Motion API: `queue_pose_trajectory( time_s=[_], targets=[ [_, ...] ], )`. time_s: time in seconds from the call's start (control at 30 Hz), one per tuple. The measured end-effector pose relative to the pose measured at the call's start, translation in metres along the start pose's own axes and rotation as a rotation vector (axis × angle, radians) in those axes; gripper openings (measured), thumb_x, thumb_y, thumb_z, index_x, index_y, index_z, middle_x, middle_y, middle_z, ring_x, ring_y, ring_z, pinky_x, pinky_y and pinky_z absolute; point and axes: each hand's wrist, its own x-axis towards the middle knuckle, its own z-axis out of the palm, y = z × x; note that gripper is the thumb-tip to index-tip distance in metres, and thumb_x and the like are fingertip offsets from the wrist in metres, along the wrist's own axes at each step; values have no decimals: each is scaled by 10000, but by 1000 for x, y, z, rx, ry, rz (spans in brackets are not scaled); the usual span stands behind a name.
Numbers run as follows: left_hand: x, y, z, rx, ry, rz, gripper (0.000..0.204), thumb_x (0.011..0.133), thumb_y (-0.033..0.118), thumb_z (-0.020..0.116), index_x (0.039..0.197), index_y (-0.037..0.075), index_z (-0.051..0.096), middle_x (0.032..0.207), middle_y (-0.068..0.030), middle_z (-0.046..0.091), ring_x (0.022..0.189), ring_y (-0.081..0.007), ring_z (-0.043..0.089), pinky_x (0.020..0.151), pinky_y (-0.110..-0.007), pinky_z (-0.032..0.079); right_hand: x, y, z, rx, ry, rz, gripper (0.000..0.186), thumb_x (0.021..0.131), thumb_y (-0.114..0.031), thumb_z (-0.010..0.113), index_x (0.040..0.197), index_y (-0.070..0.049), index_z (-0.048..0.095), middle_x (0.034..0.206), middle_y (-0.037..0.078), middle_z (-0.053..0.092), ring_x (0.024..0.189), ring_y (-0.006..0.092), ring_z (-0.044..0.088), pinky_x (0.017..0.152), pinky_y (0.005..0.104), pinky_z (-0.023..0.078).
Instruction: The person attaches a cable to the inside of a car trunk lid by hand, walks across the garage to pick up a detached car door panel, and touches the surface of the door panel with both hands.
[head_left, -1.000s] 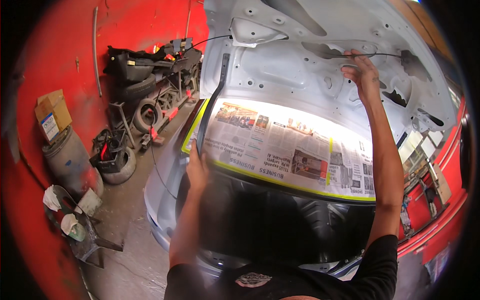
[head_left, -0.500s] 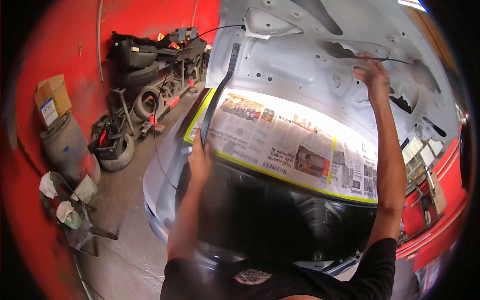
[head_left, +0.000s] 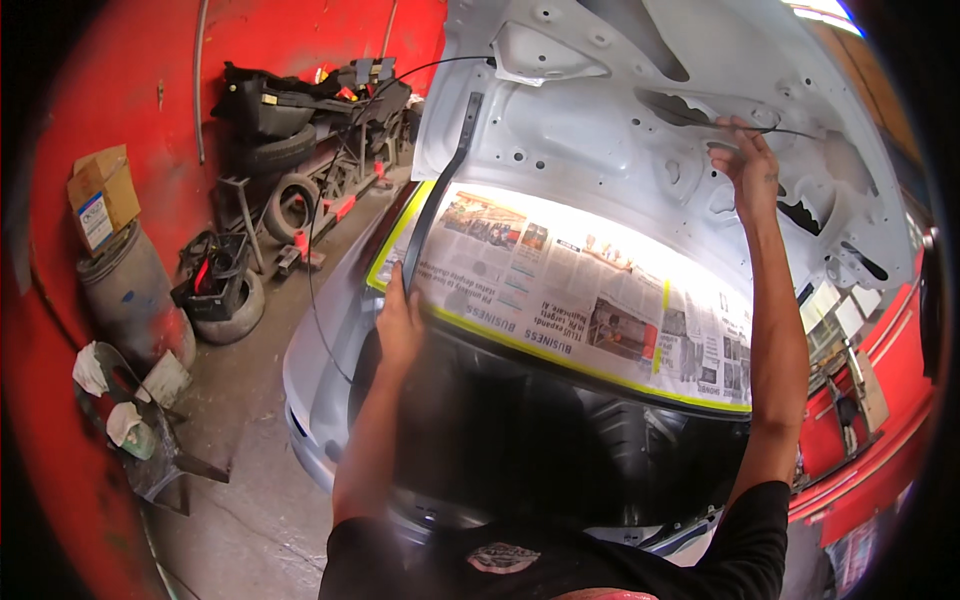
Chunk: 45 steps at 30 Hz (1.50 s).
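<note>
The pale grey trunk lid [head_left: 590, 130] of a car stands raised in front of me. My left hand [head_left: 400, 325] is closed round the lower part of a curved black hinge arm [head_left: 447, 180], which runs up to the lid's left side. Up at the lid's right part, my right hand [head_left: 745, 165] pinches a thin black cable [head_left: 800, 133] close to an opening in the panel. From the lid's upper left, more thin black cable [head_left: 400, 78] loops out and hangs down to the trunk's left edge. Newspaper [head_left: 560, 270] edged with yellow-green tape covers the rear window.
Below the window gapes the dark trunk opening [head_left: 540, 440]. At left stand a drum [head_left: 135, 290] with a cardboard box [head_left: 104, 198] on it, a dark chair [head_left: 160, 450], a crate on a tire [head_left: 225, 300], and a rack of parts [head_left: 340, 160] along the red wall.
My view has shifted slightly. The right hand's fingers have moved a little at the cable; the left hand keeps its place on the hinge arm.
</note>
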Motion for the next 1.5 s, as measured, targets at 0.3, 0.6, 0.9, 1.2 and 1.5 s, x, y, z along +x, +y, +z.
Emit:
queue_pose_trajectory(
  time_s=[0.3,0.6,0.9,1.2,1.5],
  targets=[
    [0,1,0,-40,-25,-30,595,1025,123,557,1576,62,339,1472,-287,513,1267,-489,562,1018,-522,489,0,-2,2,-5,24,21,353,1042,-115,533,1345,67,533,1267,154,696,799,219,742,690,308,614],
    [3,3,1,-56,-17,-17,599,1021,102,558,1577,63,340,1459,-273,530,1254,-485,572,1011,-515,489,-1,-5,0,-12,24,30,359,1028,-113,535,1348,52,529,1273,147,694,803,244,743,706,320,601],
    [1,-5,1,-35,-32,-7,610,1021,89,563,1583,62,330,1481,-262,516,1267,-469,568,1019,-499,482,-9,-9,6,10,25,76,308,1032,-126,531,1319,-14,542,1265,118,685,790,250,734,728,329,599],
    [1,-2,-1,-77,-87,-46,594,1042,100,543,1589,49,317,1492,-287,498,1307,-482,534,1056,-488,462,-10,-8,4,3,50,86,325,1019,-115,525,1325,-6,533,1276,127,675,795,256,741,722,333,607],
    [2,2,-2,-99,-96,-103,607,1020,103,557,1585,102,336,1485,-255,518,1256,-476,575,1013,-516,480,-12,-9,4,-13,43,86,357,1029,-92,504,1366,22,511,1294,137,667,811,251,747,724,320,621]
  ],
)
